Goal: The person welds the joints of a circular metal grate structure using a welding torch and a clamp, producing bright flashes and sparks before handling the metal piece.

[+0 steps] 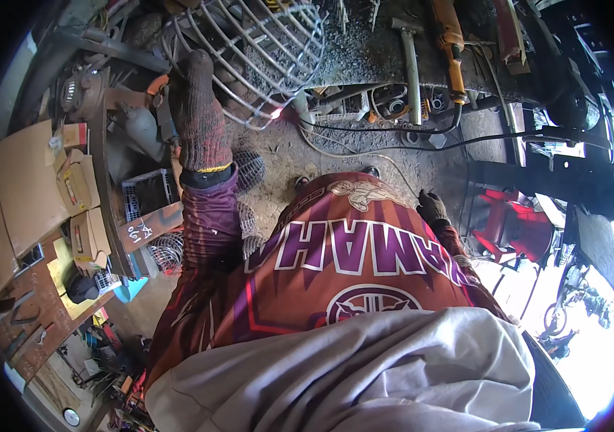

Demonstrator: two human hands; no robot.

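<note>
At the upper left, my left hand [195, 101], in a dark knitted work glove, reaches to a rounded cage [264, 61] of bent metal rods. Its fingers are closed round the cage's left edge, partly hidden by the glove. A small bright orange-pink spot [276, 113] glows on the cage's lower rods. My right hand [433, 207], also in a dark glove, hangs low by my right side. A thin pale cable [364, 154] curves across the floor side up to its curled fingers, which seem closed on it.
A hammer [410, 68] and an orange power tool [451, 50] with a black cord lie on the dark workbench [372, 54]. Several wire cages [249, 171] sit below on the left, beside wooden shelving [152, 227] and cardboard boxes [33, 180]. A red chair [512, 223] stands at right.
</note>
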